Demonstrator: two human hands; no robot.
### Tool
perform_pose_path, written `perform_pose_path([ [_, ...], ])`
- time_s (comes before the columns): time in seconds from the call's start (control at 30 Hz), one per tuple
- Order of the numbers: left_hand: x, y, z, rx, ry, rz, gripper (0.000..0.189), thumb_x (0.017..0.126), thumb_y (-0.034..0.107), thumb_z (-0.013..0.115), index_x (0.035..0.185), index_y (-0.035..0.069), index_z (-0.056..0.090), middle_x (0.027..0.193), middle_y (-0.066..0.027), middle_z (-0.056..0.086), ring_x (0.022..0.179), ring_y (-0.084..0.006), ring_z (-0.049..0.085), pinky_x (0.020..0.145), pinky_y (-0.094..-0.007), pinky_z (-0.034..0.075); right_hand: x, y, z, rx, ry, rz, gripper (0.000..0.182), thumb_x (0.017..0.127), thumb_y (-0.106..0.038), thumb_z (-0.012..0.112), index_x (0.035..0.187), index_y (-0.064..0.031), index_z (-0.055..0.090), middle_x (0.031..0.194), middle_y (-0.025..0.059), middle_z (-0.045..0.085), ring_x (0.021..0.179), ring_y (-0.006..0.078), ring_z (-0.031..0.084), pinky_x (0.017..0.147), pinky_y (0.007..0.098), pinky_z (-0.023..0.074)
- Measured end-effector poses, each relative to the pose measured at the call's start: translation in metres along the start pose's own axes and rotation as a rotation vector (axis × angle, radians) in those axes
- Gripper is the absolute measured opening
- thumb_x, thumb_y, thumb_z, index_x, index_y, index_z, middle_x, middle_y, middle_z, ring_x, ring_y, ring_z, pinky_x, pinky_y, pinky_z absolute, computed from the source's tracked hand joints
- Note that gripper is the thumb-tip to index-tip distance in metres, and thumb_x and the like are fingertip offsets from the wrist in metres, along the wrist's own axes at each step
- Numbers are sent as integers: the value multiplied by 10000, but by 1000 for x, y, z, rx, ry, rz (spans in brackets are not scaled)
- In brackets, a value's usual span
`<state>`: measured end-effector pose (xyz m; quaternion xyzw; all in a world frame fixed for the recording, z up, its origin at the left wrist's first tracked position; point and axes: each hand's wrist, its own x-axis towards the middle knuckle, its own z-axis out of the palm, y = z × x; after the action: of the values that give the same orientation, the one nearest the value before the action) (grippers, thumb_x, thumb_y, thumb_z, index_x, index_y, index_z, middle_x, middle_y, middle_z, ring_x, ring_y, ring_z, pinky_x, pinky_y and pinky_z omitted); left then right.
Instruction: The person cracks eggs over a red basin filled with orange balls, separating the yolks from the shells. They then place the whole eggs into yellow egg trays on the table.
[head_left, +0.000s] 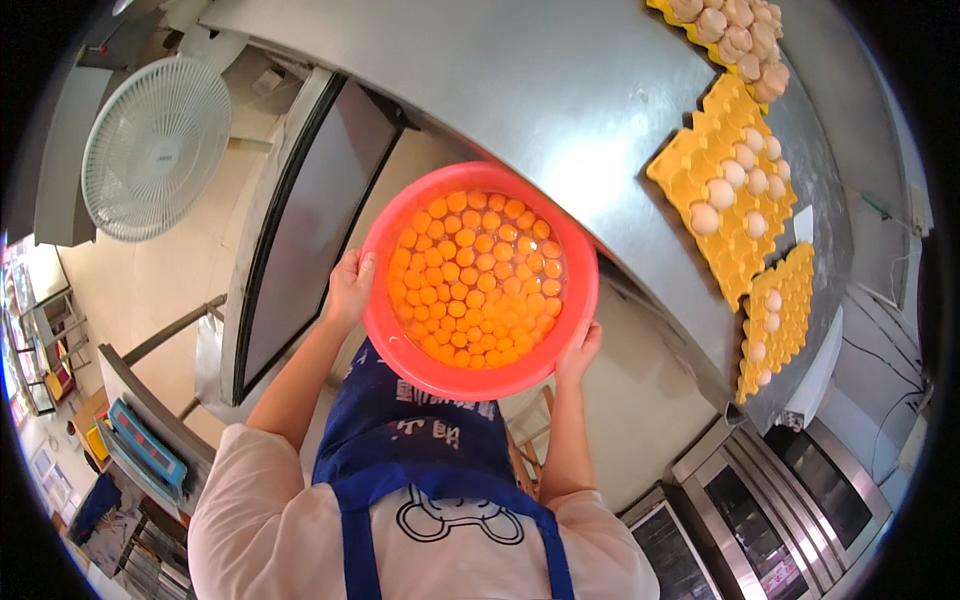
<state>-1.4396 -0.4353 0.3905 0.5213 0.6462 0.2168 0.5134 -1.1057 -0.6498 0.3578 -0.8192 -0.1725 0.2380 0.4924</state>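
A round red plastic basin (480, 386) is held in front of my blue apron, just off the edge of the steel worktop. Inside it lie many raw egg yolks (465, 292) in clear egg white. My left hand (349, 289) grips the rim on the left side, thumb on top. On the right side my right hand (579, 351) holds the rim lower down. The fingers under the basin are hidden in both cases.
The steel worktop (480, 82) carries yellow egg trays (679, 169) with several whole eggs, plus a stack of cracked shells (739, 37). An open appliance door (307, 217) stands left, near a white fan (161, 150). Steel ovens (757, 510) sit lower right.
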Motion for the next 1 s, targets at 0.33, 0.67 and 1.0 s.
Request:
perform_pose_path([
  [0.33,210,32,73,84,-3,288,303,1001,271,594,1095,-15,632,1041,-104,700,941,-210,638,812,-352,522,135,22,100,259,205,-152,354,1041,-230,516,1238,62,550,1115,125,618,995,181,575,918,336,482],
  [0.67,318,56,100,-459,-497,-104,372,971,196,631,1284,3,578,1300,-113,606,1147,-239,588,934,-388,524,217,11,161,211,302,-208,347,1024,-233,545,1235,42,565,1116,110,629,983,172,585,893,323,487],
  [1.0,213,97,50,544,-588,353,413,933,206,669,1305,44,597,1339,-173,587,1212,-319,572,984,-429,494,251,3,188,208,266,-166,341,1008,-235,574,1233,22,581,1117,94,640,970,163,596,868,309,492],
])
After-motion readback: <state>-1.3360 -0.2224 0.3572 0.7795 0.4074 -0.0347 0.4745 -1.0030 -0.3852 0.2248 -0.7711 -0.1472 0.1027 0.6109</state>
